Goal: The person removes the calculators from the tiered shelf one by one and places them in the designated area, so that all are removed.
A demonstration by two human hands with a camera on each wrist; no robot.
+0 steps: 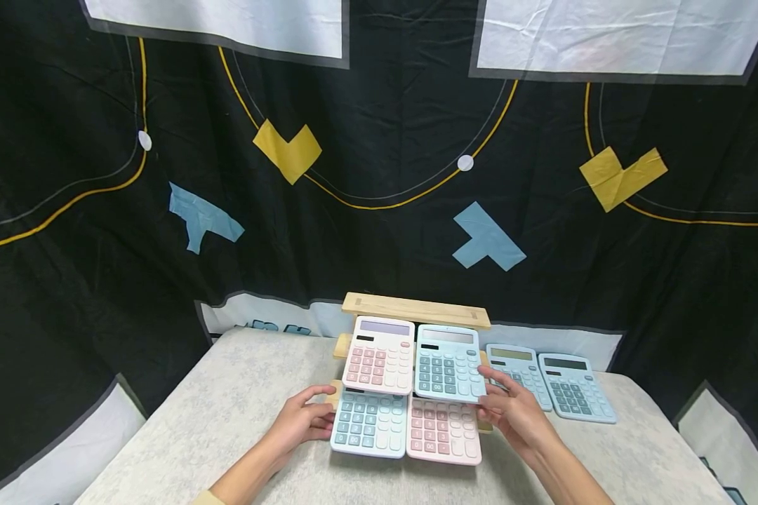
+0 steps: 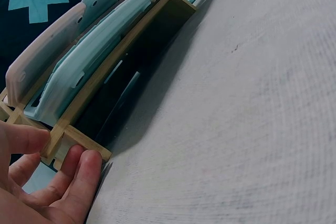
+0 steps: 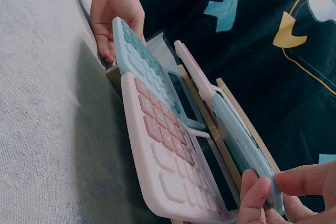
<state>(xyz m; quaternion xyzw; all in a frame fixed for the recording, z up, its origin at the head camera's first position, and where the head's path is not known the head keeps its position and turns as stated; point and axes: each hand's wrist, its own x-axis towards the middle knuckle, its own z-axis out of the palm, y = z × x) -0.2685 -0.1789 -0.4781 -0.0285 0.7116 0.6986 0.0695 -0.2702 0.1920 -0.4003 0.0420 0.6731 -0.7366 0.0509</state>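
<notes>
A tiered wooden rack (image 1: 417,310) holds calculators in two rows. On its upper row lean a white-and-pink calculator (image 1: 379,354) and a light blue one (image 1: 448,361). Below them are another blue calculator (image 1: 369,426) at left and a pink one (image 1: 444,431) at right. My left hand (image 1: 300,424) grips the rack's left end, thumb and fingers on either side of the wood (image 2: 65,142). With thumb and fingers, my right hand (image 1: 514,414) pinches the lower right edge of the upper blue calculator (image 3: 239,135).
Two more blue calculators (image 1: 519,372) (image 1: 575,389) lie to the right of the rack on the light grey tabletop (image 1: 227,393). Behind the table hangs a dark printed cloth (image 1: 391,245) with yellow and blue tape marks.
</notes>
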